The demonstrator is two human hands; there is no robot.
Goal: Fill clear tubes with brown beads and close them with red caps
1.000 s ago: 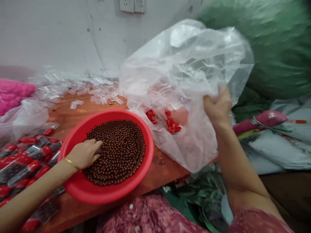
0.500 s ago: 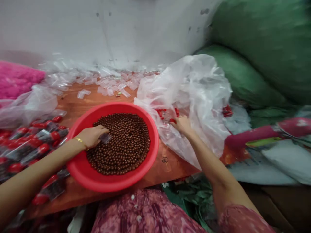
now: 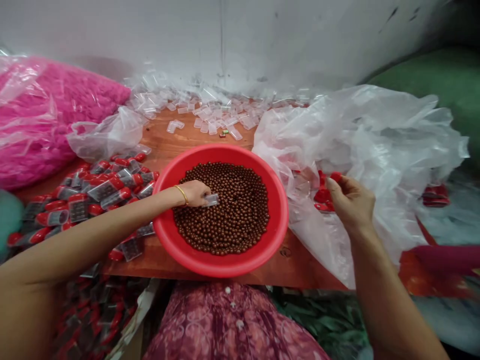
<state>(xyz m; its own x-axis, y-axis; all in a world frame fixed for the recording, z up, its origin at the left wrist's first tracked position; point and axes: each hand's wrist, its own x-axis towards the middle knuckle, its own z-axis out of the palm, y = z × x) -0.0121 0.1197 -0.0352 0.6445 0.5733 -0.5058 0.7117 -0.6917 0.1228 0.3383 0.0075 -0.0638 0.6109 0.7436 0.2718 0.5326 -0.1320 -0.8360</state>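
Note:
A red basin holds a heap of small shiny brown beads. Over the beads, inside the basin's left part, my left hand is closed on a small clear plastic container. To the right, my right hand pinches a red cap between thumb and fingers. Beneath it, more red caps lie in the mouth of a translucent plastic bag. Left of the basin is a pile of filled containers with red caps.
Clear empty containers are scattered along the wall at the back of the wooden table. A bag of pink pieces stands at the left. Green sacks rise at the far right. More red-capped containers lie below the table's front edge.
My right hand has lifted slightly from the caps with a red cap in its fingers. The left hand keeps the container over the beads. The view has turned leftward.

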